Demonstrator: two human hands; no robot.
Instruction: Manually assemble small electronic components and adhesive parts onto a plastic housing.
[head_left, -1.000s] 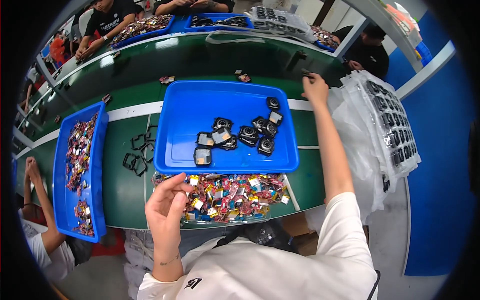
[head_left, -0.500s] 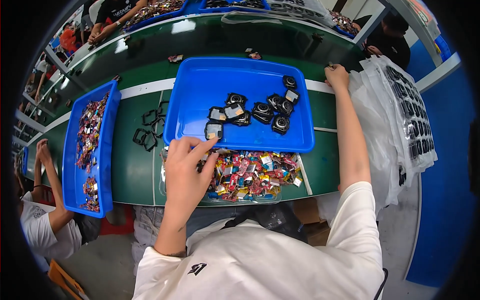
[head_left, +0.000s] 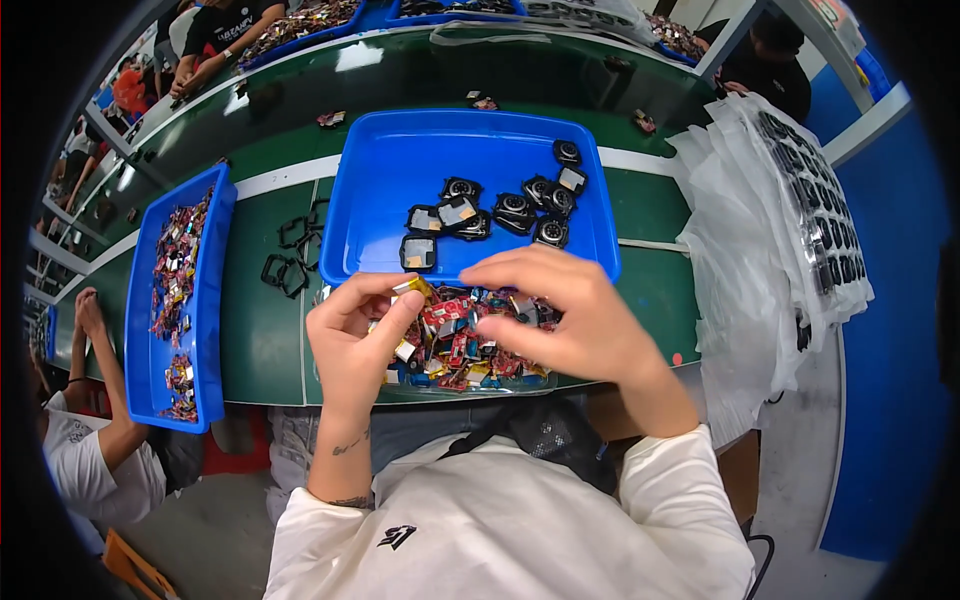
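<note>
My left hand (head_left: 352,325) pinches a small yellow-and-silver part (head_left: 413,287) between thumb and forefinger, at the near edge of the large blue tray (head_left: 380,150). Over the right side of a heap of small circuit-board parts (head_left: 450,330), my right hand (head_left: 565,305) is open, thumb apart from its fingers, with nothing visible in it. That heap, red, yellow and silver, lies in a clear plastic tray close to me. Inside the blue tray are several black watch cases, some showing round backs and others, like the watch case (head_left: 418,253) nearest my left hand, grey inner faces.
Black empty frames (head_left: 286,272) lie left of the blue tray. Further left stands a narrow blue bin (head_left: 218,300) of similar parts, beside a co-worker's hands (head_left: 90,312). Stacked plastic trays of black pieces (head_left: 815,200) rise at right. Loose parts (head_left: 643,121) rest on the green belt.
My right hand has come back from the far right belt to the heap, leaving a small part there. My left hand has drawn slightly left and nearer, now pinching the yellow-and-silver part.
</note>
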